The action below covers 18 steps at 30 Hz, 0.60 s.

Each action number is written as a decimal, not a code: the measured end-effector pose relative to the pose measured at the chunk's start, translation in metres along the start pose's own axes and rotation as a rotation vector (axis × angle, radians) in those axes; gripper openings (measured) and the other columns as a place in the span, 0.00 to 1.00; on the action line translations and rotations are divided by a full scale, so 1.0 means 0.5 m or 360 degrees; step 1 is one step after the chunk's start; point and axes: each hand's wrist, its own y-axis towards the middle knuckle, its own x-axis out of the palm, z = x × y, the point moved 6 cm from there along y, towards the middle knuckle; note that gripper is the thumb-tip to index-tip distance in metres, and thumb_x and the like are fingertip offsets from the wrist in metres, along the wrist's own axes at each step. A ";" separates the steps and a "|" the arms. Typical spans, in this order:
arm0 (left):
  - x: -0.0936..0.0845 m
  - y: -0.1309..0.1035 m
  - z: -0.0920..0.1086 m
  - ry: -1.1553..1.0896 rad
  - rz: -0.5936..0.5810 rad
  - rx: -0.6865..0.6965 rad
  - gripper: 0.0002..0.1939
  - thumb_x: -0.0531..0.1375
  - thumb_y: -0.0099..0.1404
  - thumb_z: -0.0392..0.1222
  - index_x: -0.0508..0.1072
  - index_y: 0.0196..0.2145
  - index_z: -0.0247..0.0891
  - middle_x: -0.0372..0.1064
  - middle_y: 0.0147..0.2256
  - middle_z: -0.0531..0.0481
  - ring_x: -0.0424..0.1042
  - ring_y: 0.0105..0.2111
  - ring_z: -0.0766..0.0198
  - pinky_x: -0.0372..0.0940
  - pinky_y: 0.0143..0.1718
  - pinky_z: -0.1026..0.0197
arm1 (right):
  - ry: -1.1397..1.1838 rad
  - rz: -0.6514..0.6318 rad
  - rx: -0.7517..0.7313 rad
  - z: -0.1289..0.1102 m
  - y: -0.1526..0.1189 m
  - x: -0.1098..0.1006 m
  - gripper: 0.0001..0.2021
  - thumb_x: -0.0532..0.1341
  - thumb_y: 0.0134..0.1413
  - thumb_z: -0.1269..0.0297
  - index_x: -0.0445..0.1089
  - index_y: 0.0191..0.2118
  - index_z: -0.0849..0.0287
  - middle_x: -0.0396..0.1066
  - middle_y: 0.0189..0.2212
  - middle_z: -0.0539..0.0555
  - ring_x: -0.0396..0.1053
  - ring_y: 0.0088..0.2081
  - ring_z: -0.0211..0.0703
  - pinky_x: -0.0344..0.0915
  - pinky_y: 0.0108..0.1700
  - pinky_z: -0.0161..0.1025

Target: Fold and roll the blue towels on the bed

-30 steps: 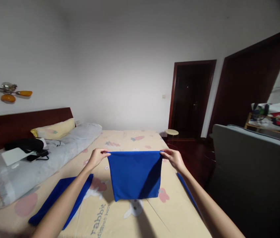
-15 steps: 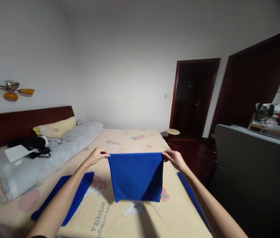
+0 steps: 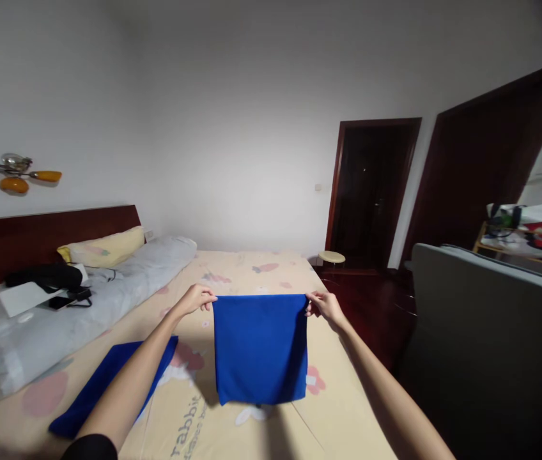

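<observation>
A blue cloth (image 3: 261, 348) hangs as a nearly square panel above the bed, its top edge stretched between both hands. My left hand (image 3: 197, 299) pinches the upper left corner between thumb and fingers. At the upper right corner, my right hand (image 3: 323, 306) has the same kind of pinch. Another blue cloth (image 3: 103, 377) lies flat on the bed at the left, partly covered from view by my left forearm.
The bed (image 3: 232, 268) has a cream sheet with rabbit prints. Along its left side lie a grey rolled quilt (image 3: 131, 297), a yellow pillow (image 3: 108, 248) and black items. A stool (image 3: 332, 257) stands beyond; a grey panel (image 3: 482, 345) rises at the right.
My hands have come slightly closer together, and the held cloth hangs straighter and lower. The blue piece beside my right forearm no longer shows. The view has shifted slightly.
</observation>
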 end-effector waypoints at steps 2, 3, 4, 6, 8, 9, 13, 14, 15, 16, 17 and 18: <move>0.011 0.028 -0.013 -0.0026 0.0056 -0.0040 0.20 0.61 0.50 0.58 0.75 0.24 0.36 0.70 0.15 0.52 0.66 0.15 0.64 0.60 0.21 0.62 | 0.0106 0.0047 0.0025 0.016 0.023 0.019 0.26 0.63 0.37 0.36 0.67 0.23 0.59 0.73 0.17 0.54 0.71 0.20 0.41 0.62 0.19 0.34; 0.015 0.043 -0.018 -0.0033 0.0101 -0.0047 0.21 0.61 0.49 0.59 0.74 0.23 0.36 0.70 0.15 0.51 0.67 0.15 0.63 0.61 0.21 0.61 | 0.0159 0.0079 0.0026 0.020 0.036 0.027 0.27 0.63 0.35 0.35 0.66 0.23 0.59 0.73 0.18 0.55 0.72 0.21 0.42 0.65 0.21 0.36; 0.016 0.058 -0.021 -0.0036 0.0155 -0.0043 0.21 0.61 0.49 0.60 0.74 0.22 0.36 0.71 0.15 0.49 0.68 0.16 0.62 0.63 0.22 0.60 | 0.0208 0.0112 0.0018 0.022 0.050 0.034 0.27 0.63 0.34 0.35 0.66 0.24 0.58 0.73 0.18 0.55 0.73 0.22 0.43 0.67 0.22 0.37; 0.014 0.084 -0.023 -0.0028 0.0288 -0.0012 0.22 0.61 0.49 0.61 0.74 0.21 0.36 0.74 0.18 0.47 0.72 0.20 0.60 0.66 0.26 0.58 | 0.0292 0.0173 -0.0014 0.021 0.079 0.045 0.29 0.63 0.31 0.33 0.65 0.25 0.58 0.73 0.19 0.55 0.74 0.25 0.46 0.70 0.26 0.41; 0.005 0.102 -0.023 -0.0002 0.0429 0.0036 0.22 0.60 0.51 0.61 0.75 0.23 0.36 0.76 0.22 0.45 0.75 0.26 0.57 0.68 0.32 0.57 | 0.0352 0.0221 -0.0066 0.016 0.104 0.050 0.29 0.63 0.30 0.33 0.66 0.27 0.57 0.74 0.21 0.54 0.75 0.28 0.46 0.72 0.32 0.44; 0.001 0.107 -0.023 0.0016 0.0494 0.0061 0.22 0.59 0.53 0.60 0.76 0.25 0.37 0.78 0.25 0.44 0.76 0.29 0.56 0.69 0.36 0.56 | 0.0374 0.0237 -0.0096 0.013 0.112 0.050 0.29 0.63 0.31 0.33 0.67 0.28 0.57 0.75 0.22 0.54 0.75 0.30 0.46 0.72 0.35 0.44; 0.006 0.083 -0.044 0.0124 0.0651 0.0137 0.21 0.55 0.60 0.59 0.78 0.35 0.41 0.79 0.39 0.43 0.75 0.43 0.53 0.65 0.49 0.52 | 0.0411 0.0217 -0.0151 0.025 0.094 0.036 0.27 0.62 0.38 0.36 0.69 0.33 0.57 0.76 0.29 0.54 0.74 0.36 0.45 0.69 0.46 0.45; 0.018 0.065 -0.056 0.0160 0.0646 0.0148 0.20 0.54 0.61 0.58 0.78 0.37 0.42 0.78 0.42 0.44 0.74 0.45 0.53 0.64 0.51 0.52 | 0.0404 0.0188 -0.0136 0.037 0.074 0.031 0.27 0.62 0.39 0.37 0.70 0.33 0.58 0.76 0.30 0.54 0.73 0.36 0.45 0.69 0.46 0.44; 0.036 0.042 -0.071 0.0200 0.0619 0.0154 0.19 0.53 0.62 0.56 0.78 0.38 0.44 0.78 0.43 0.45 0.73 0.46 0.54 0.63 0.53 0.52 | 0.0390 0.0148 -0.0110 0.054 0.047 0.028 0.26 0.62 0.40 0.37 0.71 0.33 0.58 0.76 0.31 0.55 0.73 0.36 0.45 0.69 0.46 0.44; 0.060 0.015 -0.090 0.0241 0.0570 0.0156 0.19 0.52 0.63 0.55 0.78 0.39 0.45 0.77 0.44 0.46 0.73 0.47 0.55 0.63 0.53 0.53 | 0.0372 0.0100 -0.0072 0.076 0.013 0.028 0.26 0.62 0.40 0.38 0.72 0.32 0.59 0.76 0.30 0.56 0.72 0.35 0.45 0.69 0.44 0.44; 0.090 -0.017 -0.110 0.0286 0.0503 0.0150 0.17 0.52 0.64 0.54 0.78 0.39 0.46 0.77 0.44 0.47 0.73 0.46 0.56 0.64 0.52 0.55 | 0.0352 0.0049 -0.0026 0.102 -0.025 0.030 0.25 0.63 0.40 0.39 0.73 0.31 0.59 0.76 0.29 0.56 0.72 0.34 0.45 0.69 0.42 0.44; 0.124 -0.053 -0.133 0.0333 0.0426 0.0135 0.16 0.52 0.64 0.52 0.78 0.38 0.47 0.77 0.43 0.48 0.73 0.45 0.57 0.65 0.51 0.56 | 0.0331 -0.0004 0.0028 0.134 -0.068 0.036 0.25 0.63 0.39 0.39 0.73 0.29 0.59 0.75 0.28 0.56 0.71 0.32 0.45 0.69 0.40 0.44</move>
